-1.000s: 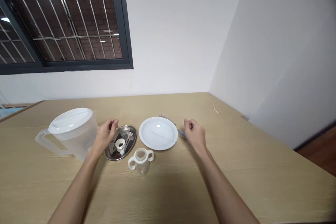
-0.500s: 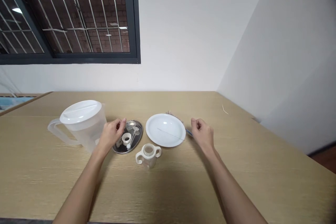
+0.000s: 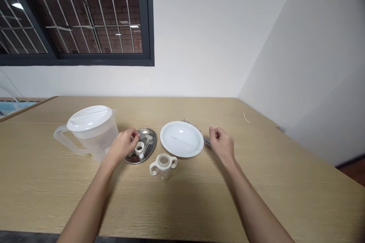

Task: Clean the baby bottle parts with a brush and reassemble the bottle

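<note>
My left hand [image 3: 124, 145] is over the left side of an oval metal tray [image 3: 154, 145], its fingers curved downward and thumb apart, with no object visible in them. In the tray lie a white ring-shaped cap [image 3: 139, 148], a clear plastic stem [image 3: 147, 143] and other small clear parts, partly hidden by my fingers. My right hand [image 3: 222, 144] is curled closed above the table, right of a white dish [image 3: 178, 142]; nothing shows in it. A thin rod [image 3: 188, 144] lies across the dish. Nearer me, a clear bottle with a cream two-handled collar [image 3: 164, 165] stands uncapped.
Left of the tray stands a translucent lidded pitcher [image 3: 94, 133]. Behind the dish, a bristly thing [image 3: 190, 122] shows in part, and a blue handle [image 3: 207, 142] lies near my right hand. A thin pale strip [image 3: 246, 117] lies farther right. A wall and barred window rise behind.
My left hand has lowered toward the tray parts, its fingers loosening from a closed curl. My right hand has stayed nearly still. The view has tilted slightly.
</note>
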The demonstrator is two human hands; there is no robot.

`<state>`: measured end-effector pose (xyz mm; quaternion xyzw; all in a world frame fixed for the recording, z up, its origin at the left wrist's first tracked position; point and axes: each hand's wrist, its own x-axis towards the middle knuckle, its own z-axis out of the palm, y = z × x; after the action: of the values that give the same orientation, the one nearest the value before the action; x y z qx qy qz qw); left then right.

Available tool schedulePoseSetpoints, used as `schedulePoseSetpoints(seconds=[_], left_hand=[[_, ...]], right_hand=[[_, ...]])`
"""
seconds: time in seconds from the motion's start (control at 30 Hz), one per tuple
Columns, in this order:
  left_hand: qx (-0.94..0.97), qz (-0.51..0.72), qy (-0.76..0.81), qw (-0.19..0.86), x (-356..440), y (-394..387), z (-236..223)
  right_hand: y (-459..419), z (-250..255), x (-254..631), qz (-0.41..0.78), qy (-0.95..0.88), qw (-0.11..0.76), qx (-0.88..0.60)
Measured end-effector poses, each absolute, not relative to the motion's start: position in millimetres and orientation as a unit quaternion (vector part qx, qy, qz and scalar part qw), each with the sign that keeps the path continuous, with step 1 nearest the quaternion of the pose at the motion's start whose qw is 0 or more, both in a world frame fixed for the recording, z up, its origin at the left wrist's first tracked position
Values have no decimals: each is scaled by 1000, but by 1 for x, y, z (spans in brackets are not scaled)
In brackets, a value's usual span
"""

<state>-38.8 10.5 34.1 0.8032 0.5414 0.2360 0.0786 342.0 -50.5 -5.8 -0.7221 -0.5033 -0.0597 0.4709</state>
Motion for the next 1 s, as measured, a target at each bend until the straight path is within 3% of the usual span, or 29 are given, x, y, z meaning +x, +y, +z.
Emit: schedulePoseSetpoints(seconds=[0.47, 0.67, 1.0], left_hand=[[819, 148, 554, -21, 0, 7, 8], [807, 102, 581, -27, 12, 7, 2], [802, 133, 582, -10, 15, 5, 2]], right_hand=[[-53, -2, 341, -53, -502, 474, -721], [-54, -1, 342, -52, -502, 480, -718], [-53, -2, 344, -53, -507, 484, -711]])
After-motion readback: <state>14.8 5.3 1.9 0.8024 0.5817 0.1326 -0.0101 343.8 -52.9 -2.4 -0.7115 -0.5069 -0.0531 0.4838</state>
